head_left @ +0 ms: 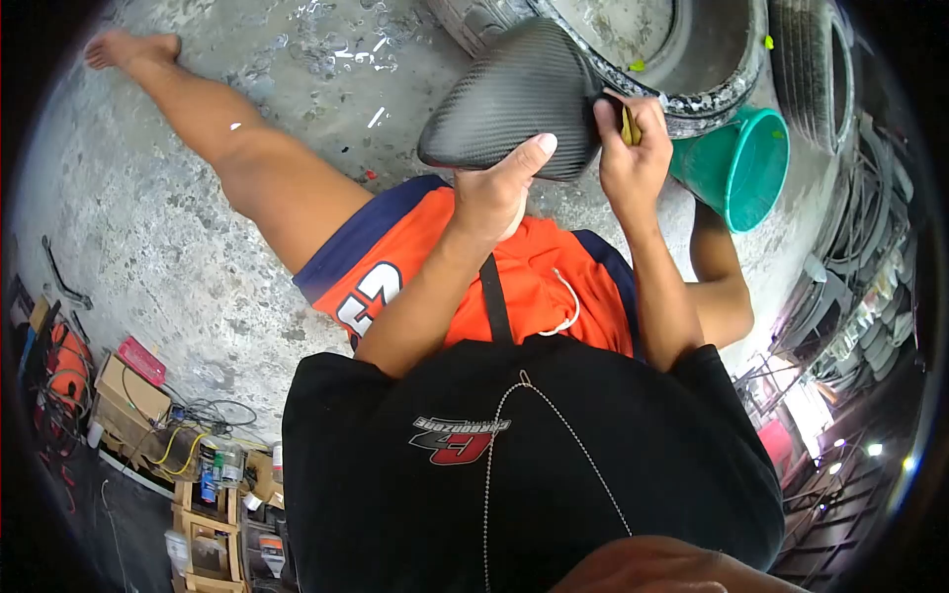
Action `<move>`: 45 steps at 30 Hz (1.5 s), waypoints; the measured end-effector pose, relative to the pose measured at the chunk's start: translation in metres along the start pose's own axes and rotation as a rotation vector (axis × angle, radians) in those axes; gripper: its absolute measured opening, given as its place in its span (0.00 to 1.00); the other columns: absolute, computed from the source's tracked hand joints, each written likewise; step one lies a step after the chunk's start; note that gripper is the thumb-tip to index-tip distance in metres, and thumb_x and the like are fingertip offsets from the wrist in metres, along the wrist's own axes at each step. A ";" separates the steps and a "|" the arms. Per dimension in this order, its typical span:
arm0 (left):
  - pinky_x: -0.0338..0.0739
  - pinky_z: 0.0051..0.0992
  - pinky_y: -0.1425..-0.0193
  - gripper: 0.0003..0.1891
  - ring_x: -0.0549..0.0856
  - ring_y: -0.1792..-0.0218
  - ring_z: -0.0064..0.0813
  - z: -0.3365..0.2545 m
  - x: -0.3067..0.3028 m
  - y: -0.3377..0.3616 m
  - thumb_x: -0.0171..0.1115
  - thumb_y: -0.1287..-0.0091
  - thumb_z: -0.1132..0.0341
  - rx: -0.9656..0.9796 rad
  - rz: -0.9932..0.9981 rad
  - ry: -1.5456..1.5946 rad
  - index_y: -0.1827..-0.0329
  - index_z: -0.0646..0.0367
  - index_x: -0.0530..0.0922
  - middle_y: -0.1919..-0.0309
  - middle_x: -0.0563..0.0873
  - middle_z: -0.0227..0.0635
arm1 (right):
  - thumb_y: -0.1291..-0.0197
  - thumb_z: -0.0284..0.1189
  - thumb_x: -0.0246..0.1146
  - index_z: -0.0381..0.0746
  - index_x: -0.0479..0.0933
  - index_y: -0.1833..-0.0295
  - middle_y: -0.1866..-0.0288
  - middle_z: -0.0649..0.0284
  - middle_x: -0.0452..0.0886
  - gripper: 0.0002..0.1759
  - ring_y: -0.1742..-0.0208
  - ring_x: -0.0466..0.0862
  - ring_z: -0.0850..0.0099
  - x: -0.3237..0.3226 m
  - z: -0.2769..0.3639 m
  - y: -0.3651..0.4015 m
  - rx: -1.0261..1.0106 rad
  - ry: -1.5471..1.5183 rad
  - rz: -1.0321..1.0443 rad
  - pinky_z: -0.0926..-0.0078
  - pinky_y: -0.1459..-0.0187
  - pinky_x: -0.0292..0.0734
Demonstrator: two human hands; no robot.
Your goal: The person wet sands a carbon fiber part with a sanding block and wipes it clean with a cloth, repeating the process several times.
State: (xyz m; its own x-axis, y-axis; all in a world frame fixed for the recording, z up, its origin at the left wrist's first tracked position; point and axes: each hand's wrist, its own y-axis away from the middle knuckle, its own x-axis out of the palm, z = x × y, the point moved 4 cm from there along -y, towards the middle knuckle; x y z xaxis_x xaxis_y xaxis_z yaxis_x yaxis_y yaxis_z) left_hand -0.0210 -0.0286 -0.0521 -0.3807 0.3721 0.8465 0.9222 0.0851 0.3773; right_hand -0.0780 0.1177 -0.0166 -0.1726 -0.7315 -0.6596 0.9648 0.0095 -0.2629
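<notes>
A dark shell with a carbon-fibre weave (509,99), pointed at its left end like a mirror cover, is held up above my lap. My left hand (499,188) grips its lower edge, thumb pressed on the outer face and fingers hidden beneath. At the shell's right rim, my right hand (636,148) is closed, pinching a small yellowish folded piece (629,127) whose kind I cannot tell. The thumb and fingertips of that hand sit right at the rim.
Tyres (727,69) lie at the top, with another tyre (811,69) standing to their right. A green bucket (756,168) is tipped beside my right leg. Boxes, cans and cables surround a wooden crate (208,539) at lower left. Water spots wet the concrete floor (178,257).
</notes>
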 end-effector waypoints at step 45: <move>0.79 0.38 0.37 0.23 0.82 0.42 0.35 -0.011 0.004 0.005 0.61 0.36 0.85 -0.143 0.021 -0.040 0.37 0.65 0.72 0.44 0.81 0.40 | 0.41 0.18 0.67 0.34 0.84 0.54 0.58 0.59 0.86 0.09 0.56 0.83 0.74 -0.048 0.021 0.019 0.195 -0.115 0.212 0.79 0.54 0.75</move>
State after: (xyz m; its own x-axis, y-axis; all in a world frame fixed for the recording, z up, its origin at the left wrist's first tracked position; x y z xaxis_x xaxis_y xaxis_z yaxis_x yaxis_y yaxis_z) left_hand -0.0190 -0.0364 -0.0428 -0.3554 0.4093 0.8403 0.9098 -0.0546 0.4114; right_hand -0.0477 0.1382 0.0250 0.0498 -0.7994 -0.5987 0.9987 0.0472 0.0200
